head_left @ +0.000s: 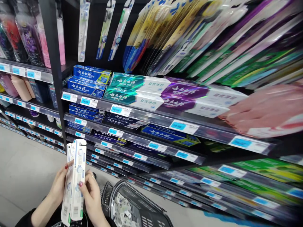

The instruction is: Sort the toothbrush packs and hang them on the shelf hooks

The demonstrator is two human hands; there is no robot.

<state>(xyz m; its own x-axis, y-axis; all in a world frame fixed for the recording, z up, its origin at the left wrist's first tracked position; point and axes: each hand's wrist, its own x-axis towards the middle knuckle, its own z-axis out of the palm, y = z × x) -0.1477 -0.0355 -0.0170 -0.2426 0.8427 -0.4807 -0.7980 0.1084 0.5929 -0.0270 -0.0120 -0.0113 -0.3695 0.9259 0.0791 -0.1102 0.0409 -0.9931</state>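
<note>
Low in the view, a few toothbrush packs (pixel 79 176) are held upright and slightly fanned, their printed white backs facing me. My left hand (pixel 58 183) is closed on the left side of the packs, a finger reaching across them. From the right, my right hand (pixel 92 190) grips the front pack with its thumb pressed on the card. Beside my right hand stands a black shopping basket (pixel 151 193) on the floor, with several white packs (pixel 125 209) inside it.
A dark shelf unit stands ahead, its shelf edge (pixel 142 114) lined with price tags. Blue toothpaste boxes (pixel 86 86), green boxes (pixel 134 97) and purple boxes (pixel 187 90) sit on it. Toothbrush packs (pixel 142 34) hang above. Bottles (pixel 29 37) fill shelves at left, beyond a black upright (pixel 52 47).
</note>
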